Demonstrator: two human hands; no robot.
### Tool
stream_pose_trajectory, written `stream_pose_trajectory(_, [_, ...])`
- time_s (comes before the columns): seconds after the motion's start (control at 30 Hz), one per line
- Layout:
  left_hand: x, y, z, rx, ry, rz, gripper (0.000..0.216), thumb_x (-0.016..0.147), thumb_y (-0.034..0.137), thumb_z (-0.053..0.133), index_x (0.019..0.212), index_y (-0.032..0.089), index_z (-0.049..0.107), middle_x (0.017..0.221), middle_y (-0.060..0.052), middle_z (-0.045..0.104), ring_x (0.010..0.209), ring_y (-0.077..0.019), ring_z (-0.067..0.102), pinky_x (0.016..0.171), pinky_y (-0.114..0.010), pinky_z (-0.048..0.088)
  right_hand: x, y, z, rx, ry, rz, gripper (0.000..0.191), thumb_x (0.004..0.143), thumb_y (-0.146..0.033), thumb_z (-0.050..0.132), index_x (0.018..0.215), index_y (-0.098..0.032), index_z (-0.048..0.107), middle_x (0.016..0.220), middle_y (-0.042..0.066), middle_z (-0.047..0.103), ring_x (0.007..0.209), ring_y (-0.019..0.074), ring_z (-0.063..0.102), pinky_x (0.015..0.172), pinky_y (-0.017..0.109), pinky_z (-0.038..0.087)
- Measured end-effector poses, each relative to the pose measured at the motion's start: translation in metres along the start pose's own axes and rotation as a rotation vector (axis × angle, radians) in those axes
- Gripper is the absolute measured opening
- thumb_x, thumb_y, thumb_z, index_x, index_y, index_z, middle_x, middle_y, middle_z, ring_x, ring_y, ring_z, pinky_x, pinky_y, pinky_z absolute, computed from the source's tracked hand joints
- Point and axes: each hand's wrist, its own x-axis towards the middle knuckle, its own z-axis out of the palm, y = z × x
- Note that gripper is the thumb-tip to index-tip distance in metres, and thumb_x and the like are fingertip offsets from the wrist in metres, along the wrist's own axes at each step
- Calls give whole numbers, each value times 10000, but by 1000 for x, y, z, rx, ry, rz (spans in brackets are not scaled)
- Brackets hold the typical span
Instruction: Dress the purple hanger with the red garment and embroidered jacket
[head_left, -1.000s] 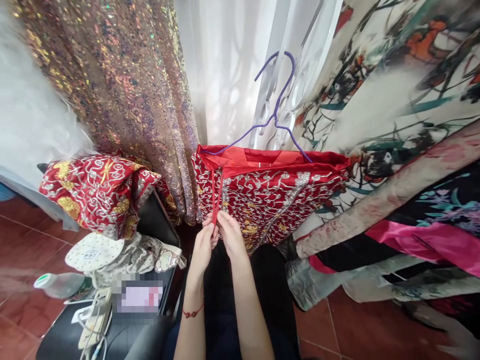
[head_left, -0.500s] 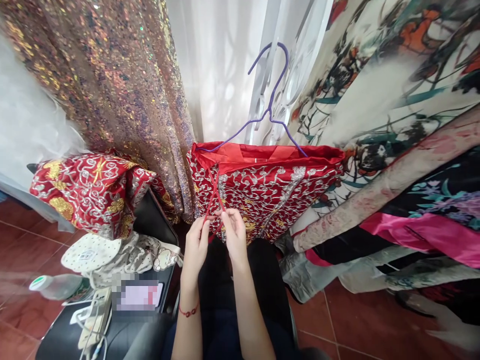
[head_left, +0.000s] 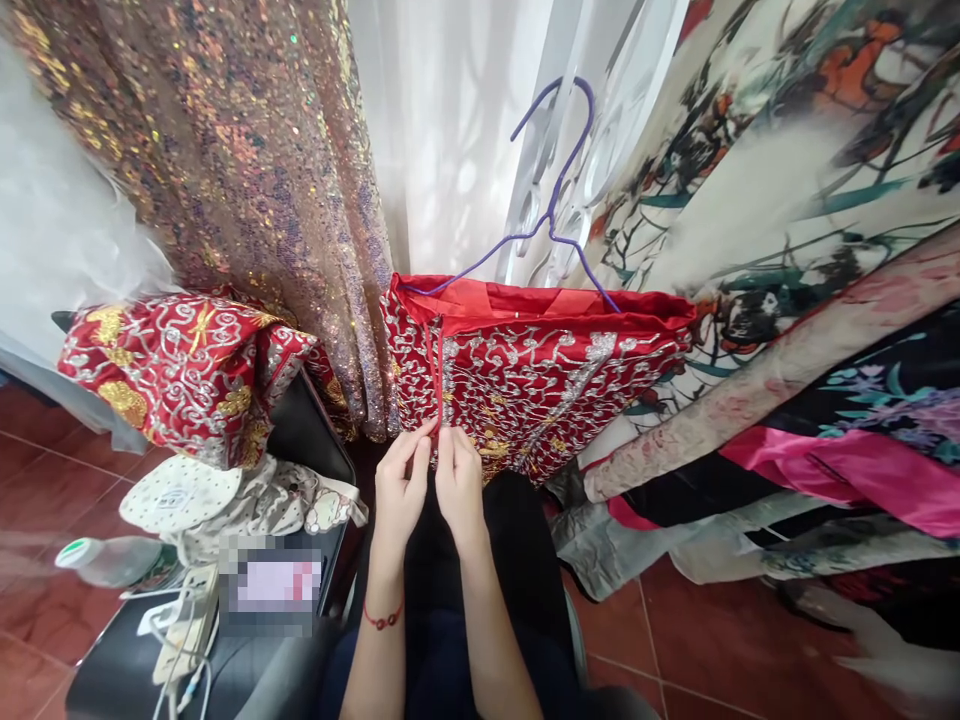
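Observation:
A red skirt-like garment (head_left: 540,370) with silver and gold embroidery hangs by its waist from a purple wire hanger (head_left: 551,215), just over my knees. Two thin red cords (head_left: 437,370) run down from its waistband near the left end. My left hand (head_left: 405,470) pinches the cords at their lower part. Close against it, my right hand (head_left: 459,475) is closed on the cords too, thumb and fingers together. The cord ends are hidden behind my fingers.
Left, a black chair (head_left: 300,430) bears another red embroidered garment (head_left: 180,370), a dotted cloth bag (head_left: 180,500), a plastic bottle (head_left: 112,562), a power strip (head_left: 184,630) and a blurred-out phone (head_left: 270,585). A sequined cloth (head_left: 247,150) hangs behind. Printed garments (head_left: 787,270) crowd the right.
My hands have drawn close together. The cords, crossed and spread before, now run nearly side by side. The view has shifted slightly.

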Motion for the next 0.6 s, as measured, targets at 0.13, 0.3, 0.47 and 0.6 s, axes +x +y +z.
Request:
stream_pose_trajectory(0.13, [1,-2,-1,0,10,23,279,968,324,581,1151,225,765,977,-61,703,835,-146,656,748,-253,535,0,0,-5,2,-87,14,401,1026,-432,417,828,-215,690,869,84,685,817,208,643,808,334,493])
stream_pose_trajectory(0.3, [3,-6,2,3,76,121,181,938,261,617,983,213,785,955,-56,701,894,-157,678,773,-256,546,2,4,-2,204,-158,95,455,1033,-486,397,901,-195,721,931,90,727,898,207,666,859,323,498])
stream_pose_trajectory(0.47, [1,-4,3,-22,57,64,229,987,279,519,1007,204,735,971,-64,720,861,-157,659,798,-279,529,4,8,3,402,-127,243,447,940,-569,544,733,-184,639,666,1,572,651,140,528,639,265,450])
stream_pose_trajectory(0.6, [3,1,2,-207,98,-128,313,1020,413,449,1227,230,597,906,-32,705,636,-113,554,651,-243,479,6,8,-1,435,-153,233,353,886,-496,645,711,-192,610,631,-35,483,599,110,445,594,243,401])
